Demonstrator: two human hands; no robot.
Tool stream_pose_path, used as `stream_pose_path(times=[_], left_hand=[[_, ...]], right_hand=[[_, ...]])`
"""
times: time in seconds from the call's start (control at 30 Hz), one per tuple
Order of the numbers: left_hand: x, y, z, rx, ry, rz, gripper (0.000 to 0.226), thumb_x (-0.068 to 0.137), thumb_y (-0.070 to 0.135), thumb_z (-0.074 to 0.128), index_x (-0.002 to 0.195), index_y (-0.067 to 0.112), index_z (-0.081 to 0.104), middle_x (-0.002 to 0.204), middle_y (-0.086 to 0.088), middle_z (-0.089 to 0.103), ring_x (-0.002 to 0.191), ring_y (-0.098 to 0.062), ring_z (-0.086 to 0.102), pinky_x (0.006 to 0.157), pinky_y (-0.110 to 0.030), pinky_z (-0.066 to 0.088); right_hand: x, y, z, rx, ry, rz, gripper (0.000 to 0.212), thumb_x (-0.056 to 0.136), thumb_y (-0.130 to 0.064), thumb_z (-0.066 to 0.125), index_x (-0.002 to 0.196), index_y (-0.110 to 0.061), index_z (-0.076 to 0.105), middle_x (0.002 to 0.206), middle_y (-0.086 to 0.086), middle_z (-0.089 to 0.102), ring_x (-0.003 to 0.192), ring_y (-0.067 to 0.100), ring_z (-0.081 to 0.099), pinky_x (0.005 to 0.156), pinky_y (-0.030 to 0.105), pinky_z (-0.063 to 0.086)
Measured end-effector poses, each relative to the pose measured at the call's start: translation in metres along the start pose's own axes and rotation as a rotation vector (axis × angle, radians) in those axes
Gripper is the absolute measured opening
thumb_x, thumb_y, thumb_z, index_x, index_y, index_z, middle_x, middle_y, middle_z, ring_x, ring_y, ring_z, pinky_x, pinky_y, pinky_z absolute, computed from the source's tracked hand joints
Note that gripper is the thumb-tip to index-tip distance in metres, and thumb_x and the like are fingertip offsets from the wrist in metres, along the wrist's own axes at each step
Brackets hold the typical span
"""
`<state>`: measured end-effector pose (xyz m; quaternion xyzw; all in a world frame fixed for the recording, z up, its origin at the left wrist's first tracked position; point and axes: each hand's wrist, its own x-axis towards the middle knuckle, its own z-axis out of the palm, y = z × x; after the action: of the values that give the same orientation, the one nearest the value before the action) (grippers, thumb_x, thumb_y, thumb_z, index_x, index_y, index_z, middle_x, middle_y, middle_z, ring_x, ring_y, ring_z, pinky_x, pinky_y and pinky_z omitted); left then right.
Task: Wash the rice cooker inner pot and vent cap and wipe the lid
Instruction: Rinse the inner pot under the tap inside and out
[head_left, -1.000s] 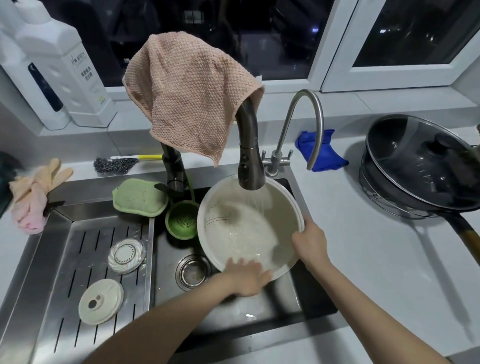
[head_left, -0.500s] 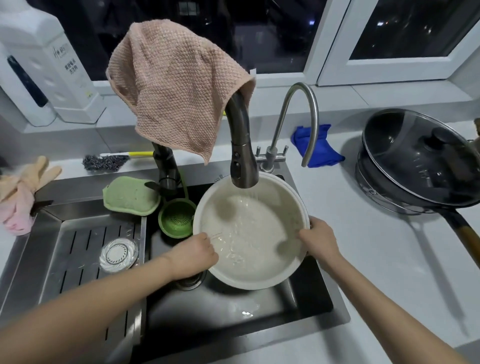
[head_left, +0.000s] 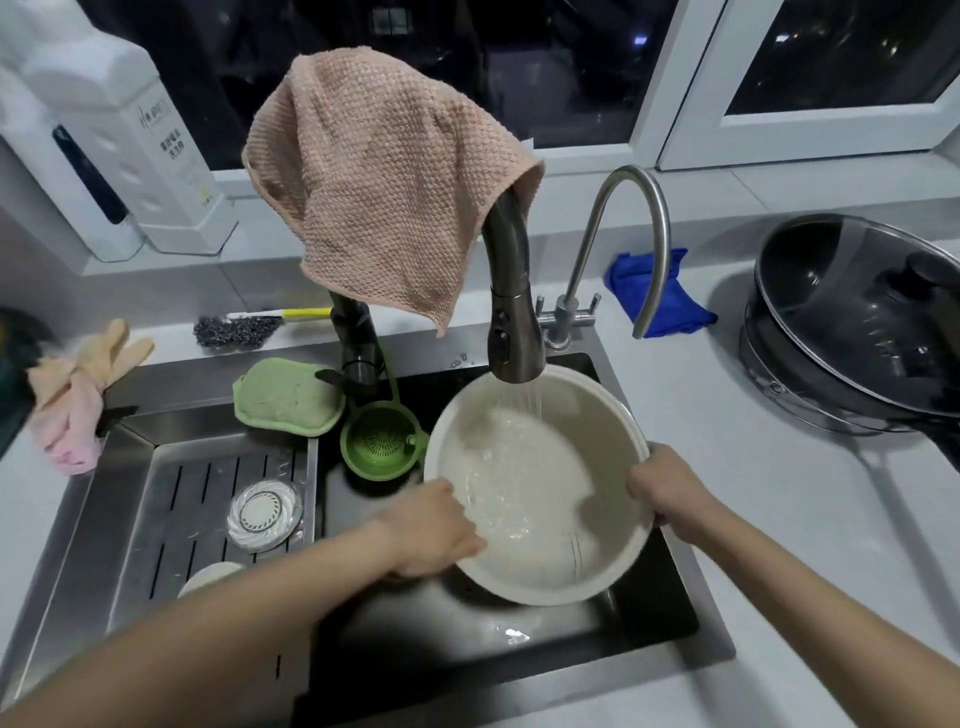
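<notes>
The cream rice cooker inner pot (head_left: 540, 488) tilts over the dark sink basin (head_left: 519, 639) under the running dark faucet (head_left: 514, 332). Water streams into it. My right hand (head_left: 670, 491) grips the pot's right rim. My left hand (head_left: 431, 527) holds the left rim, fingers curled over its edge. A round clear vent cap part (head_left: 265, 514) lies on the slotted drain tray (head_left: 171, 525); a cream round part (head_left: 208, 577) lies nearer, partly hidden by my left forearm.
A pink cloth (head_left: 384, 187) hangs over the faucet neck. A green strainer (head_left: 382, 447) and green sponge (head_left: 288, 395) sit left of the pot. A second curved tap (head_left: 623, 244), blue cloth (head_left: 660, 296), lidded black pan (head_left: 862, 322), gloves (head_left: 78, 384) and detergent bottles (head_left: 135, 140) surround the sink.
My left hand moved from the pot's near rim to its left rim. The pot turned and tilted under the water. My right hand kept its grip.
</notes>
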<state>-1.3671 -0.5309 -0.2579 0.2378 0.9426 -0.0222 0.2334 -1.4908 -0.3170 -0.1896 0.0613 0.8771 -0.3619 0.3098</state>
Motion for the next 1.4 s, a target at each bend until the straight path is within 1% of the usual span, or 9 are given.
stream_pose_path(times=[0.13, 0.23, 0.4, 0.53, 0.63, 0.8, 1.17, 1.27, 1.4], left_hand=[[0.01, -0.047, -0.019, 0.504, -0.133, -0.146, 0.051, 0.1, 0.039, 0.016, 0.127, 0.021, 0.055, 0.146, -0.013, 0.038, 0.142, -0.031, 0.016, 0.111, -0.053, -0.02], [0.015, -0.031, -0.032, 0.596, -0.209, -0.267, 0.056, 0.1, 0.042, 0.013, 0.137, 0.014, 0.044, 0.152, -0.018, 0.025, 0.143, -0.036, 0.009, 0.111, -0.058, -0.016], [0.013, 0.061, -0.029, -0.155, -0.384, -0.226, 0.045, 0.102, 0.034, 0.021, 0.137, 0.015, 0.04, 0.123, -0.016, 0.058, 0.115, -0.036, 0.051, 0.099, -0.041, 0.034], [0.019, 0.091, -0.033, -0.865, -0.279, -0.143, 0.054, 0.096, 0.053, 0.026, 0.128, 0.015, 0.047, 0.129, -0.012, 0.054, 0.122, -0.03, 0.047, 0.103, -0.034, 0.03], [0.004, 0.057, -0.007, -0.518, -0.129, 0.036, 0.047, 0.094, 0.035, 0.046, 0.14, 0.035, 0.036, 0.136, 0.0, 0.054, 0.122, -0.022, 0.049, 0.104, -0.031, 0.035], [-0.012, -0.032, 0.02, 0.337, 0.004, 0.027, 0.013, 0.059, 0.019, 0.071, 0.059, 0.026, 0.06, 0.056, 0.007, 0.06, 0.056, -0.011, 0.06, 0.066, -0.021, 0.047], [0.002, 0.026, -0.008, 0.115, 0.416, -0.137, 0.012, 0.039, 0.017, 0.058, 0.05, 0.02, 0.053, 0.04, 0.003, 0.049, 0.035, -0.013, 0.049, 0.044, -0.016, 0.033], [0.018, 0.053, -0.014, -0.17, 0.496, -0.298, 0.041, 0.049, 0.015, 0.076, 0.089, 0.019, 0.069, 0.071, 0.001, 0.069, 0.059, -0.02, 0.065, 0.053, -0.022, 0.044], [0.006, 0.058, -0.006, -0.637, 0.292, -0.063, 0.061, 0.095, 0.035, 0.041, 0.146, 0.038, 0.007, 0.147, 0.006, 0.04, 0.126, -0.022, 0.046, 0.103, -0.031, 0.038]], right_hand=[[0.0, -0.006, -0.002, 0.005, -0.125, 0.075, 0.017, 0.077, 0.013, 0.041, 0.066, 0.004, 0.052, 0.06, 0.014, 0.051, 0.05, 0.029, 0.053, 0.036, 0.032, 0.052], [0.009, -0.004, -0.007, 0.014, -0.049, 0.071, 0.009, 0.071, 0.005, 0.046, 0.074, 0.001, 0.052, 0.063, 0.013, 0.052, 0.054, 0.029, 0.053, 0.037, 0.028, 0.047], [0.024, -0.004, -0.005, -0.193, 0.068, 0.007, 0.021, 0.075, -0.001, 0.048, 0.095, -0.005, 0.054, 0.077, 0.009, 0.055, 0.079, 0.034, 0.057, 0.062, 0.03, 0.043], [0.025, -0.011, 0.007, -0.252, 0.06, -0.021, 0.023, 0.078, -0.001, 0.046, 0.098, -0.006, 0.057, 0.088, 0.012, 0.058, 0.085, 0.034, 0.058, 0.066, 0.03, 0.044], [0.023, -0.02, -0.001, -0.24, -0.007, 0.021, 0.011, 0.076, 0.007, 0.044, 0.075, 0.0, 0.052, 0.068, 0.015, 0.055, 0.068, 0.034, 0.057, 0.055, 0.033, 0.049], [0.01, -0.022, -0.012, -0.172, -0.168, 0.076, 0.014, 0.078, 0.013, 0.041, 0.074, 0.005, 0.052, 0.064, 0.016, 0.056, 0.051, 0.031, 0.057, 0.039, 0.033, 0.053], [-0.036, 0.026, 0.075, 0.674, -0.112, 0.101, 0.022, 0.088, -0.014, 0.056, 0.109, -0.019, 0.055, 0.088, 0.005, 0.068, 0.071, 0.023, 0.063, 0.055, 0.027, 0.048], [-0.025, 0.007, 0.079, 0.796, -0.01, 0.084, 0.034, 0.085, 0.003, 0.042, 0.109, -0.019, 0.052, 0.077, 0.007, 0.061, 0.061, 0.021, 0.057, 0.047, 0.028, 0.049], [-0.014, 0.009, 0.058, 0.576, 0.029, -0.057, 0.055, 0.072, -0.002, 0.037, 0.115, -0.031, 0.056, 0.085, 0.003, 0.067, 0.071, 0.027, 0.062, 0.057, 0.041, 0.054]])
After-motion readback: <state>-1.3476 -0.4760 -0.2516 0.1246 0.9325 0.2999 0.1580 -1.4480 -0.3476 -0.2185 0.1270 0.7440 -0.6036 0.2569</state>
